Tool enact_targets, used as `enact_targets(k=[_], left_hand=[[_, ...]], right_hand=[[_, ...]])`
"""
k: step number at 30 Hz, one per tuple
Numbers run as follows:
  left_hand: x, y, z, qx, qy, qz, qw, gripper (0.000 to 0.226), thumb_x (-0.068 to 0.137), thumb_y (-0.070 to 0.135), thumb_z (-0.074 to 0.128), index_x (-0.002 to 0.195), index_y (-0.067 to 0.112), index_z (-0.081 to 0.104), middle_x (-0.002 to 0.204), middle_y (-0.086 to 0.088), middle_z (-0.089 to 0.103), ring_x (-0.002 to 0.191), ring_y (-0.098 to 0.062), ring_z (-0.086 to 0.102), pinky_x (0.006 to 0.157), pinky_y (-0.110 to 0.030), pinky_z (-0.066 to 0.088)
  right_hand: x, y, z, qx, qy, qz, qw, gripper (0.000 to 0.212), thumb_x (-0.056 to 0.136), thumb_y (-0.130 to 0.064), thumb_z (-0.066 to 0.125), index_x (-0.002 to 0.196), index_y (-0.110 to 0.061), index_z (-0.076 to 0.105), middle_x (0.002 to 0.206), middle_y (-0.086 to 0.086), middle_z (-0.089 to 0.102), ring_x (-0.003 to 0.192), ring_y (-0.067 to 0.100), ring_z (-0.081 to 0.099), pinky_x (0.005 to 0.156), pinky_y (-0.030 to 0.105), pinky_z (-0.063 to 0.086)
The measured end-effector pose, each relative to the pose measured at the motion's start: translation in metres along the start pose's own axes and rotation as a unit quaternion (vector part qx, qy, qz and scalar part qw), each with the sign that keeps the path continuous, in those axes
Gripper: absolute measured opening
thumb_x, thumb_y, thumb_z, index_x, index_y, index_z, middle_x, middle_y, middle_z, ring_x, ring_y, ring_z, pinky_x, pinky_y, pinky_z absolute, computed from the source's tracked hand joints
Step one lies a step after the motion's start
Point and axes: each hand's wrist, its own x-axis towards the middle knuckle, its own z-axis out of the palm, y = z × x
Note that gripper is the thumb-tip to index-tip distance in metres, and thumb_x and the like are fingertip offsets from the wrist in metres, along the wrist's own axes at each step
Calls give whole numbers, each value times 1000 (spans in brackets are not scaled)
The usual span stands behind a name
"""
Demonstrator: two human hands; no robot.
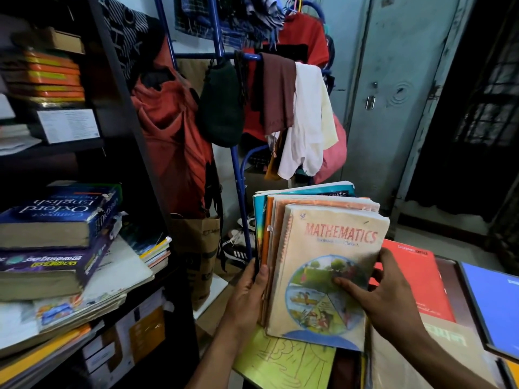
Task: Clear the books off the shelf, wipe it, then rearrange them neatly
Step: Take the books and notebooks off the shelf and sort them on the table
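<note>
I hold a stack of several thin books (pixel 323 248) upright in front of me, a worn Mathematics textbook facing me. My left hand (pixel 250 296) grips the stack's left edge, thumb on the front. My right hand (pixel 384 293) grips the right edge, thumb across the cover picture. The dark shelf unit (pixel 132 127) stands at the left. Its middle shelf carries a blue Oxford dictionary (pixel 59 214) lying on a purple book (pixel 50 270), with thin books under them. Orange books (pixel 47 77) lie stacked on the upper shelf.
Under the stack a surface carries a red book (pixel 418 282), a blue book (pixel 494 304), a yellow-green book (pixel 283 360) and a tan one (pixel 438 349). A blue clothes rack (pixel 224 57) draped with garments stands behind. A brown paper bag (pixel 199 254) and shoes sit on the floor.
</note>
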Motion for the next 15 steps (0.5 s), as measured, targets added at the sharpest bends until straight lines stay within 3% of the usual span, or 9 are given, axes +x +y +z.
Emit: enact_targets(k=[2,5,9,13,15], left_hand=[[-1,2,-1,-11,-1,4,1000,108,58,94,64,152,47,37,149,19,49,135,-10,51,114,-45,44],[-1,2,-2,-16,-24,9,1000,96,69,83,71,151,46,40,150,13,53,133,-13,56,109,-45,48],[-4,7,-1,-7,-38,26,999,84,78,71,73,150,42,43,143,12,59,127,-11,61,105,-44,52],[-10,14,0,13,-21,18,1000,46,85,62,63,128,60,49,135,21,62,121,-4,63,103,-39,53],[-14,18,2,29,3,23,999,44,89,62,56,131,59,44,141,24,54,126,-1,55,107,-33,47]], right_hand=[[-1,-3,4,-26,19,-13,999,57,70,-23,92,109,-31,51,107,-11,63,96,3,63,69,21,52],[-5,-7,11,-52,46,-22,997,56,72,-25,92,109,-30,50,103,-13,63,92,1,61,69,24,51],[-4,-10,12,-17,55,10,998,53,72,-13,91,108,-21,52,94,-18,63,83,-17,61,62,9,50],[-1,-6,10,7,48,18,999,51,71,-11,91,106,-20,55,95,-10,68,87,-8,64,64,16,54],[0,-5,11,10,45,22,999,50,72,-14,91,106,-24,55,100,-7,67,89,-1,66,65,22,57]])
